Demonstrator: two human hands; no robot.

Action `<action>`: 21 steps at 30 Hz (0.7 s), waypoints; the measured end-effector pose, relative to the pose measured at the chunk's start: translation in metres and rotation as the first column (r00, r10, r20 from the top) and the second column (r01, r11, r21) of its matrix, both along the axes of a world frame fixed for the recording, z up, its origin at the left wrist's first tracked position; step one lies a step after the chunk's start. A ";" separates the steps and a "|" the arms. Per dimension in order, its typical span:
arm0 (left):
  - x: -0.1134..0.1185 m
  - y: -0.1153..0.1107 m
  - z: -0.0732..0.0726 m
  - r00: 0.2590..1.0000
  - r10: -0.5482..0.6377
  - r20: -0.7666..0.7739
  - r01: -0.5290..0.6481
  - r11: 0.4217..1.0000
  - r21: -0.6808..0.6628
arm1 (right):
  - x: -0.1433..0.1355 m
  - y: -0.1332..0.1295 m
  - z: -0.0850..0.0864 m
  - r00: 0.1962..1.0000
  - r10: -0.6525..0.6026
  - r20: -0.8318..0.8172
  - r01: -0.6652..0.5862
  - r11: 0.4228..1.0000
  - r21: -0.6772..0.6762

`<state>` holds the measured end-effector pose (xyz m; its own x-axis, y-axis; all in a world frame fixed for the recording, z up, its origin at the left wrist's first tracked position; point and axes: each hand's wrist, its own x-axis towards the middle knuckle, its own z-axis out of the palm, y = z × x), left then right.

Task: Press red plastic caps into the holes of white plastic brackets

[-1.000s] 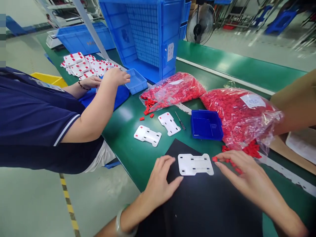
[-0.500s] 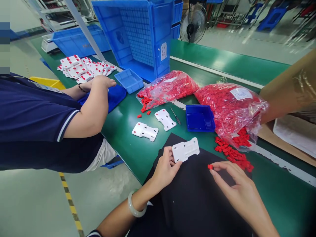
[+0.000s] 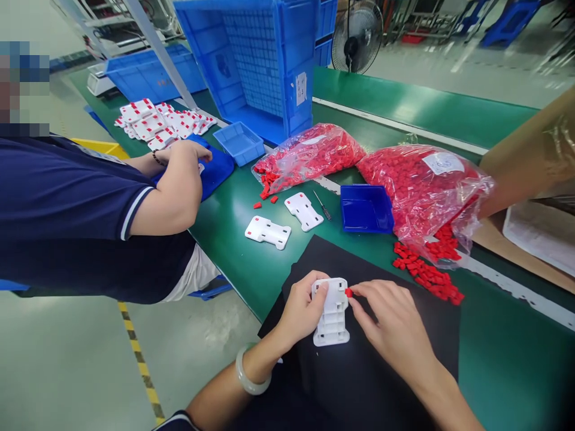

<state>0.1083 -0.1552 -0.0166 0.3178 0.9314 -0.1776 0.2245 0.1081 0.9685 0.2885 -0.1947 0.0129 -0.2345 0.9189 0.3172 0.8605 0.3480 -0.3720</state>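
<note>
My left hand (image 3: 305, 308) grips a white plastic plate (image 3: 332, 320) by its upper left part, above a black sheet (image 3: 381, 359). The plate stands lengthwise, with its ribbed side showing. Between the thumb and fingertips of my right hand (image 3: 390, 317) is a small red piece (image 3: 348, 293), at the plate's upper right edge. Two more white plates, one lower left (image 3: 268, 232) and one upper right (image 3: 304, 211), lie on the green table beyond. Loose red pieces (image 3: 426, 272) spill from a clear bag (image 3: 431, 191) at the right.
A dark blue tray (image 3: 366, 208) and a screwdriver (image 3: 322, 205) lie ahead. Behind them are another bag of red pieces (image 3: 314, 155), a light blue tray (image 3: 239, 143) and a large blue crate (image 3: 296, 72). At the left, a co-worker's arm (image 3: 175, 191) reaches near piled plates (image 3: 153, 123).
The plate in my left hand has turned from slanted to lengthwise, ribbed side showing. My right hand has moved left, bringing the red piece to the plate's edge.
</note>
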 end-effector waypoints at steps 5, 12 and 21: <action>0.002 -0.001 0.008 0.999 -0.019 -0.049 0.020 0.999 0.035 | -0.003 0.006 -0.008 0.993 0.038 0.110 -0.038 0.999 -0.002; 0.003 -0.001 0.009 0.987 -0.041 -0.158 0.054 0.995 0.082 | -0.006 0.011 -0.014 0.983 0.045 0.177 -0.040 0.999 -0.032; 0.005 -0.002 0.013 0.989 -0.049 -0.140 0.061 0.995 0.082 | -0.008 0.004 -0.026 0.916 -0.180 -0.358 0.094 0.965 -0.245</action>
